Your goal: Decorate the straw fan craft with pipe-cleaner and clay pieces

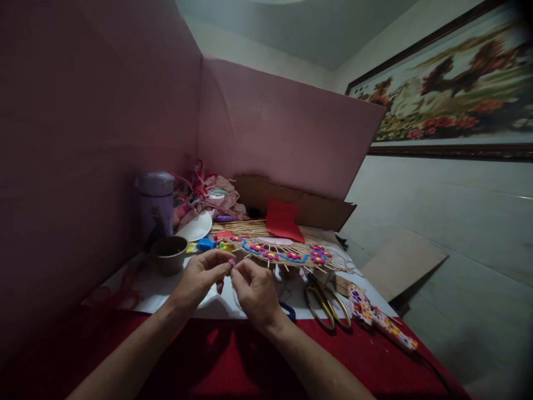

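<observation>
Between the fingertips of my left hand is a small pink lump, too small to tell what it is made of. My right hand pinches at the same spot, thumb and forefinger against the lump. Just beyond the hands lies a curved cardboard piece with magenta flowers, yellow centres and a wavy blue line; thin sticks poke out around it. Small blue and yellow packets sit past my left fingers. Part of a blue-handled tool shows behind my right wrist.
Gold-handled scissors and a flower-patterned glue gun with a cord lie at right. A grey cup and lilac tumbler stand at left. Behind are pink crumpled material, red paper and a pink panel.
</observation>
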The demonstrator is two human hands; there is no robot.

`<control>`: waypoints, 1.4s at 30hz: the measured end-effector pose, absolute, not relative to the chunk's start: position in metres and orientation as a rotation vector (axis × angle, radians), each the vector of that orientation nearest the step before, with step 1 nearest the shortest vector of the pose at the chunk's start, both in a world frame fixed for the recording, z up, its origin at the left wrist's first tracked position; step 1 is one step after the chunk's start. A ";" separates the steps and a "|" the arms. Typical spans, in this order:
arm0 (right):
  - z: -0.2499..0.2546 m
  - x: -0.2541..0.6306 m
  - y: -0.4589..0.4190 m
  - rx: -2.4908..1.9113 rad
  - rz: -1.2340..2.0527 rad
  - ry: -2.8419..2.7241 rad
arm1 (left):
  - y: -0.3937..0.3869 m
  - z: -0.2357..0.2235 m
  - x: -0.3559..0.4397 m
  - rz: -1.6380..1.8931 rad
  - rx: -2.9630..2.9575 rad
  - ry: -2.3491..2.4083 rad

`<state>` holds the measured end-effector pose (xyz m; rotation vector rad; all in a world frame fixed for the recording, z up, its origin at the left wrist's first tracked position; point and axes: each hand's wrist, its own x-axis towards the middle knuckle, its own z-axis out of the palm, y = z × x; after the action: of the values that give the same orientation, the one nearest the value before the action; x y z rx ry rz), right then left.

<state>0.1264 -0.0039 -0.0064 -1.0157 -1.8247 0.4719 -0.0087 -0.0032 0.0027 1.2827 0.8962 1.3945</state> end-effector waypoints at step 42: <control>-0.006 0.132 0.003 -0.994 0.504 -1.837 | 0.002 0.003 -0.019 1.220 1.165 0.911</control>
<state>0.1315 0.0035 -0.0058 -0.9943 -1.8373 0.5040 -0.0187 0.0017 0.0026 1.1649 0.9109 1.2203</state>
